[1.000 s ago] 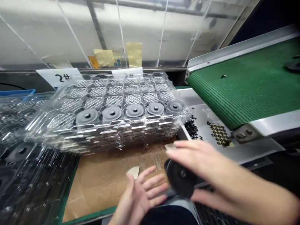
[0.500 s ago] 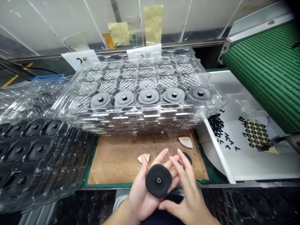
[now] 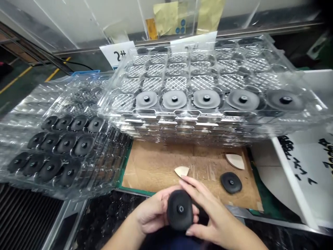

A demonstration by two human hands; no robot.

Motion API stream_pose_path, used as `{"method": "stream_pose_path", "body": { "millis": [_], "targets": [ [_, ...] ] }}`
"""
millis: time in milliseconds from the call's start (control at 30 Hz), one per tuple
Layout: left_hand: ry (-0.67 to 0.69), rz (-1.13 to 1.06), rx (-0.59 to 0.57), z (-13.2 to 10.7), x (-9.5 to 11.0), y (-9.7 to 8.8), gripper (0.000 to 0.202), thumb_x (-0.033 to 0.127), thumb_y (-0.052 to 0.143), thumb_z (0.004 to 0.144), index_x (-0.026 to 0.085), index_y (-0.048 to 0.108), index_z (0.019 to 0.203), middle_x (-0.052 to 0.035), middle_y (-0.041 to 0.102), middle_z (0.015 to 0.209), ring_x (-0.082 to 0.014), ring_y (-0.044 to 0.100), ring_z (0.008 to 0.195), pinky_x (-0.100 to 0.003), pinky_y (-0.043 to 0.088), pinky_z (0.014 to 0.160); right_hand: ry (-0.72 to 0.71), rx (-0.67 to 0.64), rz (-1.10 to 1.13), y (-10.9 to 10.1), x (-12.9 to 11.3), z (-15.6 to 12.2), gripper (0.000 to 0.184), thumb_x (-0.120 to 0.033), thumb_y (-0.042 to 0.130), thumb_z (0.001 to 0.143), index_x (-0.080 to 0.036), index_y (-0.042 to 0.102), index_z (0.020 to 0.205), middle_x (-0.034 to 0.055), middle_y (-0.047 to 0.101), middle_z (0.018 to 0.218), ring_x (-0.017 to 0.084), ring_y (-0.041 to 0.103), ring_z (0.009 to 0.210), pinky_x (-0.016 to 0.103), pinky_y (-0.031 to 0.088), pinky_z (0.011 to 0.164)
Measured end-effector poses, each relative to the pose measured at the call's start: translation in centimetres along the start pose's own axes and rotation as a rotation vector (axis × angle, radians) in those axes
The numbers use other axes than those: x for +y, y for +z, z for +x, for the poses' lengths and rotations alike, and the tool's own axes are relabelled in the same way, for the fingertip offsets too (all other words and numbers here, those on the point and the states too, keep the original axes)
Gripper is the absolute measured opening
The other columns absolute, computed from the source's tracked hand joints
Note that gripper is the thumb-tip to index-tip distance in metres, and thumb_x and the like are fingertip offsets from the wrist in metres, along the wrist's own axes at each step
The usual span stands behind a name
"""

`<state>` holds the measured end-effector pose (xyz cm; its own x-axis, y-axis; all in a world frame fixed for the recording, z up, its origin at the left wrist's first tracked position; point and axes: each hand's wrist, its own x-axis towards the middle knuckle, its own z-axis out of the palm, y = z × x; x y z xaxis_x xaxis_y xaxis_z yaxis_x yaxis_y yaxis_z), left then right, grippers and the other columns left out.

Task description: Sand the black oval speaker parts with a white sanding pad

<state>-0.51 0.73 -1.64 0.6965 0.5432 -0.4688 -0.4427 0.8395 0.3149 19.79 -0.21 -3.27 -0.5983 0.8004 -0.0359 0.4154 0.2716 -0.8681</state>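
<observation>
My left hand (image 3: 153, 211) is closed around a black rounded disc (image 3: 180, 217) with a small raised hub at its centre. It holds the disc tilted up towards me, low in front of my body. My right hand (image 3: 208, 211) is open beside it, thumb by the disc's lower edge and fingers stretched past its upper right side. Its fingertips are by a pale wedge-shaped piece (image 3: 181, 171) on the brown board (image 3: 153, 163); whether they touch it I cannot tell. Another black disc (image 3: 231, 183) lies hub up on the board, near a second pale wedge (image 3: 235, 161).
Behind the board stands a stack of clear plastic trays (image 3: 182, 121), black discs in its front row. Another clear tray stack (image 3: 104, 152) at left carries rows of discs. A white bin (image 3: 301, 194) at right contains small black pieces (image 3: 295, 161).
The view has swung left, so the trays and board appear further right. My left fingers have closed around the disc and turned it upright. My right hand has come closer, over its side.
</observation>
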Motion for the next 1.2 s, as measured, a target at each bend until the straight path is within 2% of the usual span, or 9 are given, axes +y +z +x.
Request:
{"method": "stream_pose_path", "body": {
  "millis": [200, 367, 467, 600, 800, 900, 967, 1100, 1200],
  "targets": [
    [0.32, -0.329, 0.276, -1.2, -0.5, -2.4, 0.039, 0.031, 0.074, 0.071, 0.024, 0.067, 0.109, -0.0054, 0.07, 0.115, -0.0235, 0.063, 0.109, -0.03, 0.045, 0.097, 0.217, 0.384, -0.197, 3.0, 3.5, 3.0, 0.042, -0.037, 0.041, 0.094, -0.022, 0.047, 0.133, 0.0127, 0.059, 0.116, 0.022, 0.065, 0.096, 0.035, 0.055, 0.082],
    [0.434, -0.421, 0.33, -1.5, -0.3, -3.6, 0.035, 0.032, 0.077, 0.067, 0.023, 0.072, 0.1, -0.0047, 0.072, 0.112, -0.0224, 0.063, 0.109, -0.029, 0.043, 0.101, 0.225, 0.375, -0.296, 6.0, 5.5, 4.7, 0.028, -0.032, 0.049, 0.089, -0.02, 0.06, 0.112, 0.014, 0.054, 0.12, 0.026, 0.062, 0.099, 0.039, 0.055, 0.079],
    [0.493, -0.378, 0.36, -1.9, -0.1, -4.0, 0.042, 0.033, 0.077, 0.066, 0.024, 0.07, 0.105, -0.0064, 0.07, 0.116, -0.0242, 0.062, 0.111, -0.034, 0.042, 0.103, 0.16, 0.315, -0.293, 6.7, 5.3, 5.0, 0.021, -0.026, 0.047, 0.09, -0.02, 0.062, 0.103, 0.0098, 0.064, 0.098, 0.021, 0.064, 0.086, 0.034, 0.054, 0.074],
    [0.542, -0.302, 0.415, -2.2, 0.2, -3.7, 0.05, 0.033, 0.078, 0.064, 0.024, 0.066, 0.112, -0.0087, 0.067, 0.121, -0.0271, 0.06, 0.112, -0.04, 0.039, 0.106, 0.119, 0.256, -0.259, 4.7, 2.8, 6.4, 0.016, -0.025, 0.05, 0.088, -0.021, 0.065, 0.092, 0.0037, 0.066, 0.074, 0.019, 0.062, 0.069, 0.03, 0.051, 0.064],
    [0.562, -0.206, 0.413, -1.5, 0.6, -1.3, 0.049, 0.032, 0.083, 0.058, 0.024, 0.069, 0.104, -0.0051, 0.071, 0.108, -0.021, 0.065, 0.101, -0.03, 0.05, 0.092, -0.048, 0.391, -0.132, 0.8, -6.5, 8.9, 0.024, -0.022, 0.044, 0.092, -0.02, 0.056, 0.112, 0.0058, 0.067, 0.099, 0.018, 0.062, 0.088, 0.031, 0.048, 0.077],
    [0.492, -0.173, 0.382, -1.3, 0.7, -0.2, 0.052, 0.031, 0.085, 0.053, 0.024, 0.07, 0.102, -0.0035, 0.072, 0.106, -0.0188, 0.066, 0.097, -0.024, 0.051, 0.087, -0.162, 0.225, -0.163, -0.1, -9.5, 8.7, 0.023, -0.016, 0.041, 0.091, -0.02, 0.057, 0.106, 0.0038, 0.067, 0.087, 0.016, 0.06, 0.077, 0.03, 0.045, 0.071],
    [0.483, -0.152, 0.385, -1.1, 0.7, 0.3, 0.06, 0.03, 0.087, 0.048, 0.026, 0.069, 0.105, -0.0023, 0.071, 0.108, -0.0191, 0.066, 0.097, -0.022, 0.052, 0.082, -0.137, 0.081, -0.174, -0.5, -10.1, 8.4, 0.021, -0.013, 0.042, 0.091, -0.021, 0.058, 0.102, 0.0017, 0.068, 0.088, 0.014, 0.06, 0.076, 0.028, 0.044, 0.071],
    [0.456, -0.073, 0.34, -1.0, 0.9, 1.6, 0.053, 0.033, 0.085, 0.054, 0.021, 0.07, 0.103, -0.0051, 0.073, 0.096, -0.0244, 0.064, 0.099, -0.031, 0.049, 0.09, -0.163, 0.313, -0.223, -0.9, -9.8, 8.0, 0.022, -0.015, 0.039, 0.092, -0.015, 0.057, 0.106, 0.006, 0.067, 0.09, 0.017, 0.059, 0.078, 0.031, 0.043, 0.072],
    [0.432, -0.04, 0.328, -1.2, 1.1, 2.5, 0.059, 0.033, 0.087, 0.048, 0.025, 0.07, 0.103, -0.0033, 0.073, 0.102, -0.023, 0.064, 0.101, -0.03, 0.046, 0.093, -0.192, 0.237, -0.151, -1.8, -9.4, 6.4, 0.023, -0.012, 0.041, 0.09, -0.017, 0.056, 0.107, 0.0041, 0.067, 0.09, 0.016, 0.059, 0.078, 0.03, 0.043, 0.072]
  ]
}}
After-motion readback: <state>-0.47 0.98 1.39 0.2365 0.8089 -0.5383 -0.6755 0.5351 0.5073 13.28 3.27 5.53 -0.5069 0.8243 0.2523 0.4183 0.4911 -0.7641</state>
